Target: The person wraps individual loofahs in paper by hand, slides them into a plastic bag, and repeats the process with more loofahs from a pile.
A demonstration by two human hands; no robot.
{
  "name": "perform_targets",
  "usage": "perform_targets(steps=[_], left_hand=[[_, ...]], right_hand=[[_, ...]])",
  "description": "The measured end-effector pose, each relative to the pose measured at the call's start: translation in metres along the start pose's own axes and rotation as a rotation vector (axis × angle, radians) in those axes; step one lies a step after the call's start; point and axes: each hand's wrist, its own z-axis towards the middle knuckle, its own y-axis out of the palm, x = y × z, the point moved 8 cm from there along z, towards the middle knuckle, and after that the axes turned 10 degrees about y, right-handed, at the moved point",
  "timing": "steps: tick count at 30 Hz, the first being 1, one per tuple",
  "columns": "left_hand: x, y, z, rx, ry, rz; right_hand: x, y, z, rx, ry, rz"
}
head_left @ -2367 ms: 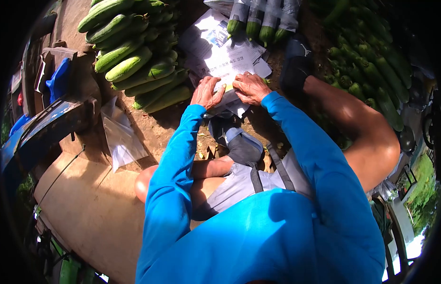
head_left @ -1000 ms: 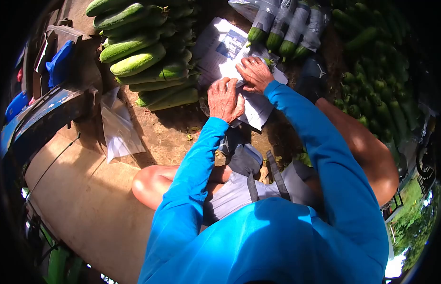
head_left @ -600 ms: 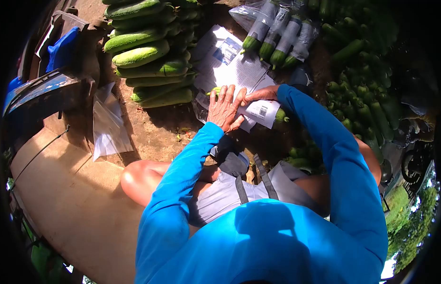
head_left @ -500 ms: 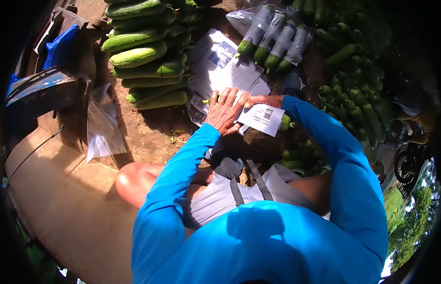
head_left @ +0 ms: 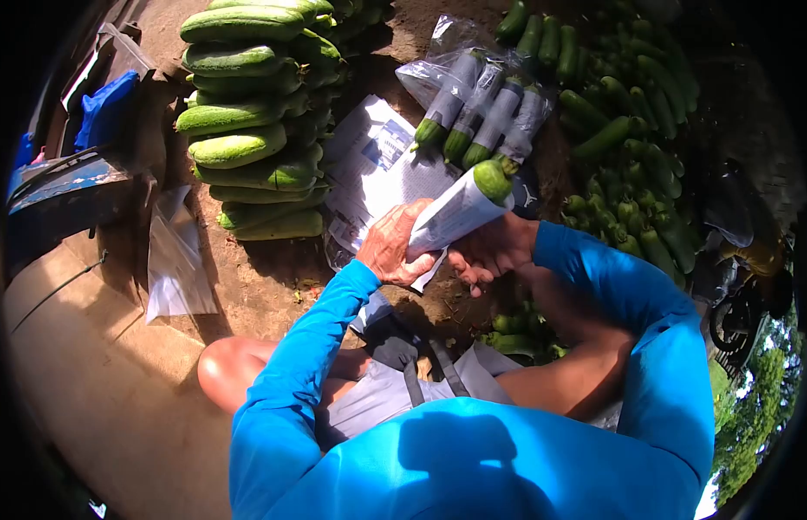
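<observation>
My left hand point(head_left: 395, 244) is wrapped round the lower end of a cucumber point(head_left: 462, 211) rolled in printed paper. The roll tilts up to the right, and the cucumber's green end sticks out at the top. Beside the roll's underside is my right hand point(head_left: 494, 250), its fingers loosely curled and apart, part of it behind the paper. Under and beyond my left hand lies a stack of newspaper sheets point(head_left: 356, 156). Past the roll's upper end, several paper-wrapped cucumbers point(head_left: 493, 121) lie side by side in a clear plastic bag point(head_left: 421, 78).
A tall pile of large cucumbers point(head_left: 239, 113) stands at the left. More cucumbers point(head_left: 629, 208) are heaped at the right, with others point(head_left: 512, 334) near my leg. An empty plastic bag point(head_left: 178, 260) lies on the ground at left, close to a blue bag point(head_left: 104, 108).
The paper now wraps round the cucumber, which has swung from nearly flat to tilted with its end up. My left hand has closed round it; my right hand has moved lower, fingers apart.
</observation>
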Motion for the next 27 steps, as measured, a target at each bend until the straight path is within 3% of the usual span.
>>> perform_targets(steps=[2, 3, 4, 5, 6, 7, 9, 11, 13, 15, 17, 18, 23, 25, 27], left_hand=[[-0.024, -0.001, -0.006, 0.126, -0.285, -0.139], [-0.041, -0.002, -0.008, 0.159, -0.463, -0.227], [-0.057, -0.005, -0.01, 0.205, -0.493, -0.187], [-0.068, -0.01, -0.008, 0.201, -0.526, -0.134], [-0.081, -0.014, -0.005, 0.173, -0.565, -0.138], [-0.094, -0.016, -0.004, 0.144, -0.61, -0.141], [-0.122, -0.017, -0.001, 0.118, -0.555, -0.104], [-0.135, -0.022, 0.01, 0.08, -0.511, -0.08], [-0.148, -0.017, 0.022, -0.019, -0.552, -0.112], [-0.155, -0.017, 0.042, -0.068, -0.537, -0.123], [-0.172, -0.006, 0.068, -0.205, -0.555, -0.046], [-0.179, -0.006, 0.078, -0.176, -0.526, 0.019], [-0.203, -0.003, 0.145, -0.055, -0.534, -0.106], [-0.224, 0.001, 0.167, -0.069, -0.538, -0.058], [-0.245, 0.007, 0.177, -0.047, -0.498, 0.012]], right_hand=[[-0.053, -0.041, -0.024, 0.378, -0.043, -0.331], [-0.094, -0.061, -0.043, 0.578, -0.33, -0.585], [-0.133, -0.083, -0.066, 0.951, -0.275, -0.827], [-0.181, -0.088, -0.085, 1.268, -0.362, -1.326], [-0.201, -0.085, -0.106, 1.521, -0.697, -1.501], [-0.223, -0.086, -0.115, 1.658, -0.948, -1.651], [-0.249, -0.084, -0.123, 1.86, -1.046, -1.564], [-0.266, -0.094, -0.115, 1.887, -0.998, -1.507], [-0.279, -0.107, -0.097, 1.753, -0.789, -1.532], [-0.289, -0.106, -0.097, 1.732, -0.796, -1.512], [-0.287, -0.094, -0.109, 1.641, -1.153, -1.321], [-0.284, -0.085, -0.111, 1.635, -1.216, -1.353], [-0.278, -0.069, -0.114, 1.607, -1.288, -1.424], [-0.277, -0.065, -0.108, 1.482, -1.25, -1.505], [-0.277, -0.074, -0.102, 1.51, -1.184, -1.5]])
